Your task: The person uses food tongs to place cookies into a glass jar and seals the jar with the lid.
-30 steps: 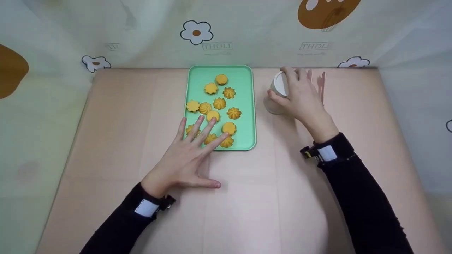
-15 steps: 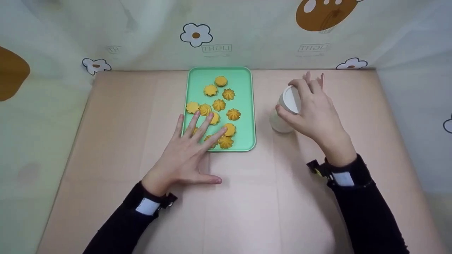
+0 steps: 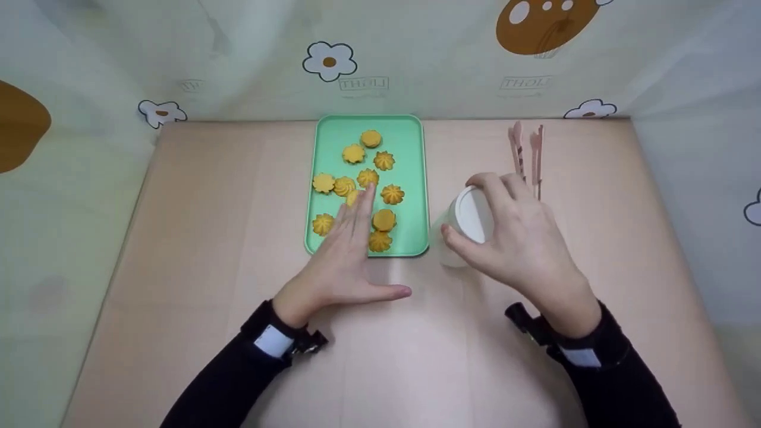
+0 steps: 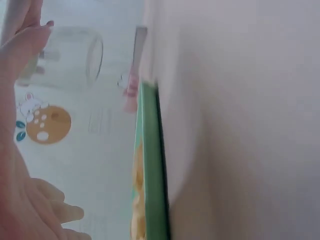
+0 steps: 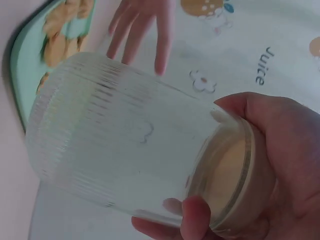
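Note:
My right hand point(image 3: 523, 244) grips a clear ribbed glass jar point(image 5: 115, 130) around its white lid point(image 3: 474, 214). The jar is held tilted to the right of the tray, and through the glass no contents show. In the left wrist view, the jar's base hangs above the table. My left hand point(image 3: 339, 255) is spread above the near part of a green tray point(image 3: 410, 178), thumb pointing right, fingers straight. It holds nothing and hides some of the tray. Several yellow flower-shaped cookies point(image 3: 392, 194) lie scattered on the tray.
Pink-tipped tongs point(image 3: 536, 151) lie at the back right, beyond my right hand. A pale curtain point(image 3: 416, 47) with printed flowers stands behind and beside the table. The pinkish tabletop point(image 3: 208, 196) extends around the tray.
My right hand first drew the jar nearer and right, then brought it left toward the tray, uncovering the tongs. My left hand has shifted right and turned more on edge.

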Demonstrator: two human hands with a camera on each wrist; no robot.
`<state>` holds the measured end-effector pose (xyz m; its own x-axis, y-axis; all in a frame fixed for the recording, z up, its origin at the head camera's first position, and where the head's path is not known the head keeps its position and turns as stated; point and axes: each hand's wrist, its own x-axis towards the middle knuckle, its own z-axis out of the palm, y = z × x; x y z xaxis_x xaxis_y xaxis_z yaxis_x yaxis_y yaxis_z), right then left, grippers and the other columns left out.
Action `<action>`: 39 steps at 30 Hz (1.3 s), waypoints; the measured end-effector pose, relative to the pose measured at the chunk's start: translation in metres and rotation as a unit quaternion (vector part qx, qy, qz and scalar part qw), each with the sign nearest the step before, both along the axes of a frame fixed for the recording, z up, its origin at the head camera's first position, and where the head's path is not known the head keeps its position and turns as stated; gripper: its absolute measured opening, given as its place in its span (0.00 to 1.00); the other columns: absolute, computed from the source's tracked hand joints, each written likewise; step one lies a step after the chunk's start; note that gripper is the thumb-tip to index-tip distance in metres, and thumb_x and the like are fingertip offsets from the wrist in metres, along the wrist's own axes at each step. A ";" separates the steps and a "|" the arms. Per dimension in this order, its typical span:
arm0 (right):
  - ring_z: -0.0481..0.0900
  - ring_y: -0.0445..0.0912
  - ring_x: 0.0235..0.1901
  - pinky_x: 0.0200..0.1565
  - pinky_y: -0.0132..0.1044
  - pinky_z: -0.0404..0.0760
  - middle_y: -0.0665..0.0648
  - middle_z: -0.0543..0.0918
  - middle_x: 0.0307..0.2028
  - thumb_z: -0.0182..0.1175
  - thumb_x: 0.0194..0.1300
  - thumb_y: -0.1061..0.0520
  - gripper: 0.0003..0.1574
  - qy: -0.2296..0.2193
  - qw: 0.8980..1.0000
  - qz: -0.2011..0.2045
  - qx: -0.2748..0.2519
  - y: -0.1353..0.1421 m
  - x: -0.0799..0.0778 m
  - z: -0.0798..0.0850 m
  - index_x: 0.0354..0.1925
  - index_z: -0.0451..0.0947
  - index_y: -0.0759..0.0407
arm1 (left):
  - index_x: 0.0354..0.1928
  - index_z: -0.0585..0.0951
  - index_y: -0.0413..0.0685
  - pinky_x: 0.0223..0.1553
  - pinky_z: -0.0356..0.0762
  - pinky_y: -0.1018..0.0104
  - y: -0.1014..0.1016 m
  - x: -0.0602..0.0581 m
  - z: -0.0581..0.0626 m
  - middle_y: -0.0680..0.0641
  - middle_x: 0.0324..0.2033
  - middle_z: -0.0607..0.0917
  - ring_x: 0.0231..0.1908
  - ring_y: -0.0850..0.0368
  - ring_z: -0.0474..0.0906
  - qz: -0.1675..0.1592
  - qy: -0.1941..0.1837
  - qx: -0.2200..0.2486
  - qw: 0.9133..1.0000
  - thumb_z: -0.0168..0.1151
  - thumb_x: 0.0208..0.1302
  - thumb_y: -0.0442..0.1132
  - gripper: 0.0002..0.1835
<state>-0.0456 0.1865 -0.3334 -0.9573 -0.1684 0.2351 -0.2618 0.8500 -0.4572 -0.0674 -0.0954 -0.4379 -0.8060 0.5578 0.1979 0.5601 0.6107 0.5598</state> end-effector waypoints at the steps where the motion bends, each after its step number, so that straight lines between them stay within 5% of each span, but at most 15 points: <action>1: 0.85 0.61 0.42 0.42 0.60 0.88 0.63 0.82 0.54 0.75 0.62 0.38 0.39 -0.003 1.000 0.006 0.003 -0.003 0.003 0.000 0.63 0.78 0.55 | 0.88 0.27 0.53 0.82 0.47 0.31 0.004 0.001 0.000 0.49 0.89 0.35 0.87 0.43 0.43 -0.004 -0.010 0.018 1.000 0.73 0.47 0.84 0.85; 5: 0.85 0.58 0.41 0.38 0.56 0.90 0.63 0.82 0.52 0.75 0.62 0.37 0.41 0.003 0.999 0.039 0.010 -0.012 0.013 -0.004 0.63 0.78 0.57 | 0.88 0.27 0.59 0.80 0.56 0.35 0.023 0.006 -0.004 0.50 0.89 0.42 0.85 0.44 0.51 -0.030 -0.056 0.086 0.994 0.80 0.44 0.80 0.87; 10: 0.86 0.56 0.40 0.37 0.52 0.91 0.63 0.83 0.51 0.76 0.62 0.36 0.42 0.010 0.997 0.076 0.012 -0.020 0.022 -0.008 0.63 0.77 0.58 | 0.89 0.35 0.58 0.82 0.57 0.43 0.045 0.013 -0.012 0.50 0.88 0.49 0.85 0.51 0.52 -0.070 -0.111 0.173 0.976 0.90 0.42 0.67 0.86; 17: 0.87 0.57 0.42 0.41 0.54 0.92 0.60 0.82 0.51 0.76 0.62 0.35 0.42 0.010 0.995 0.101 0.008 -0.023 0.032 -0.011 0.64 0.78 0.55 | 0.86 0.49 0.52 0.77 0.68 0.48 0.065 0.019 -0.025 0.49 0.81 0.67 0.77 0.53 0.67 -0.096 -0.132 0.246 0.955 0.93 0.44 0.54 0.75; 25: 0.86 0.53 0.44 0.45 0.50 0.90 0.57 0.81 0.52 0.78 0.61 0.33 0.43 0.011 0.989 0.149 0.004 -0.026 0.033 -0.012 0.63 0.78 0.56 | 0.74 0.70 0.39 0.67 0.81 0.56 0.066 0.023 -0.036 0.39 0.64 0.83 0.64 0.48 0.82 -0.082 -0.104 0.263 0.956 0.87 0.48 0.43 0.52; 32: 0.84 0.49 0.49 0.50 0.47 0.88 0.53 0.80 0.55 0.76 0.61 0.25 0.48 0.010 0.981 0.192 0.014 -0.024 0.028 -0.009 0.65 0.78 0.52 | 0.71 0.70 0.38 0.68 0.80 0.52 0.060 0.022 -0.036 0.38 0.64 0.83 0.65 0.46 0.81 -0.080 -0.093 0.279 0.952 0.88 0.48 0.41 0.50; 39: 0.81 0.48 0.53 0.53 0.46 0.87 0.54 0.79 0.55 0.75 0.60 0.23 0.49 0.035 0.978 0.206 0.008 -0.021 0.026 -0.011 0.64 0.79 0.53 | 0.70 0.70 0.39 0.69 0.79 0.50 0.058 0.021 -0.035 0.38 0.64 0.83 0.65 0.44 0.81 -0.075 -0.074 0.265 0.959 0.89 0.49 0.44 0.50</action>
<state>-0.0198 0.1650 -0.3445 -0.7889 -0.5411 0.2912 -0.6139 0.6722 -0.4139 -0.0464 -0.0375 -0.4734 -0.7657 0.5220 0.3757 0.5103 0.1377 0.8489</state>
